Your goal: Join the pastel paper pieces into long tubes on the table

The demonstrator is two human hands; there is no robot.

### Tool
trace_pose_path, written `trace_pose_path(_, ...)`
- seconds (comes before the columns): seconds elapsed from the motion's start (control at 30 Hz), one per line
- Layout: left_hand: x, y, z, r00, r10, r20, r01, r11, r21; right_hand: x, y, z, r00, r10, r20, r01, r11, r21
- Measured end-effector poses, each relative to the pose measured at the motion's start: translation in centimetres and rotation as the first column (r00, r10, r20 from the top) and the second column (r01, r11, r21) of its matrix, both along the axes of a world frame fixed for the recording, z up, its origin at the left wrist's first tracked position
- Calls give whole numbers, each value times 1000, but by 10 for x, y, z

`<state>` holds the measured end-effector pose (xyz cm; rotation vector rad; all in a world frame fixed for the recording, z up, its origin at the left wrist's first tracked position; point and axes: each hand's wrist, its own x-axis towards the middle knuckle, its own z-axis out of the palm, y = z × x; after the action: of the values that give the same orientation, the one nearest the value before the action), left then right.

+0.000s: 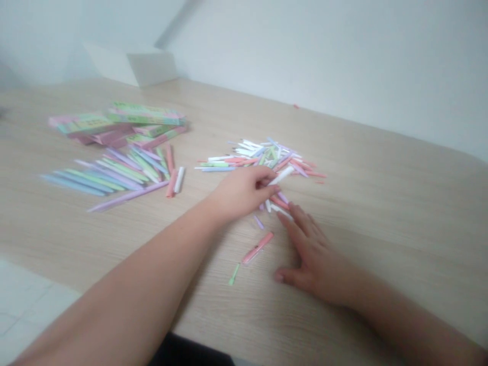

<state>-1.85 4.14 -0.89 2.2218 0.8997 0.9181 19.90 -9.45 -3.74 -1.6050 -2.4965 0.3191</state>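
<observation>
My left hand [240, 193] is closed in a pinch on a white pen part [281, 176] at the near edge of a heap of pastel pen caps and barrels [267, 155]. My right hand [308, 249] lies flat on the wooden table [381, 193], fingers stretched out, its fingertips touching a few loose pink, white and purple pieces [280, 202]. A pink pen piece [258, 247] and a small green piece [234, 273] lie just left of my right hand.
A spread of long pastel pens [110, 175] lies to the left, with a separate pink and white pair [175, 181] beside it. Behind them are stacked green and pink packs [122, 122]. A white box [133, 63] stands by the wall.
</observation>
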Motion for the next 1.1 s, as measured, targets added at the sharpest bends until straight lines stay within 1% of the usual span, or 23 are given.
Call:
trace_pose_path(0.07, -5, 5, 2, 997, 77, 3, -77, 997, 22, -10, 7, -3, 999, 12, 40, -13, 1000, 29)
trace_pose_path(0.13, -10, 10, 3, 987, 158, -8, -157, 987, 25, -18, 20, -6, 999, 18, 47, -21, 998, 53)
trace_pose_path(0.23, -17, 16, 4, 962, 268, -40, -269, 963, -10, -27, 44, -10, 998, 54, 26, -56, 994, 98)
trace_pose_path(0.33, -21, 21, 1, 929, 367, -55, -370, 927, -57, -37, 67, -12, 996, 87, -14, -84, 985, 151)
trace_pose_path(0.43, -22, 27, -4, 908, 417, -46, -419, 902, -98, -43, 86, -12, 987, 137, -85, -118, 972, 203)
trace_pose_path(0.5, -23, 30, -6, 904, 425, -45, -427, 897, -113, -36, 103, -9, 976, 153, -158, -108, 958, 265)
trace_pose_path(0.53, -23, 31, -6, 904, 425, -49, -428, 896, -117, -28, 115, -7, 970, 141, -197, -75, 948, 308)
trace_pose_path(0.6, -22, 32, -7, 901, 429, -65, -433, 893, -124, -4, 147, -3, 962, 55, -266, 51, 926, 374)
trace_pose_path(0.63, -22, 32, -6, 902, 425, -76, -431, 894, -122, 11, 166, -1, 952, -42, -302, 159, 914, 373)
trace_pose_path(0.67, -21, 32, -6, 902, 423, -83, -430, 895, -115, 27, 187, 0, 930, -172, -323, 278, 907, 316)
trace_pose_path(0.7, -21, 32, -6, 906, 415, -88, -423, 900, -109, 43, 208, 2, 893, -306, -331, 387, 896, 218)
trace_pose_path(0.73, -20, 31, -6, 909, 407, -86, -415, 904, -105, 57, 229, 3, 871, -365, -329, 432, 887, 160)
trace_pose_path(0.8, -19, 31, -7, 913, 397, -96, -406, 908, -103, 79, 268, 3, 851, -410, -327, 460, 883, 91)
trace_pose_path(0.87, -18, 31, -9, 919, 377, -117, -390, 913, -117, 86, 303, 4, 857, -400, -325, 435, 900, 40)
trace_pose_path(0.93, -17, 32, -11, 919, 376, -118, -389, 913, -120, 77, 332, 4, 883, -342, -321, 362, 932, 2)
trace_pose_path(1.03, -18, 32, -11, 908, 395, -137, -413, 900, -141, 43, 363, 3, 938, -165, -304, 161, 986, -38)
trace_pose_path(1.1, -19, 32, -11, 901, 407, -152, -428, 891, -151, 17, 372, 1, 957, -32, -287, 18, 999, -50)
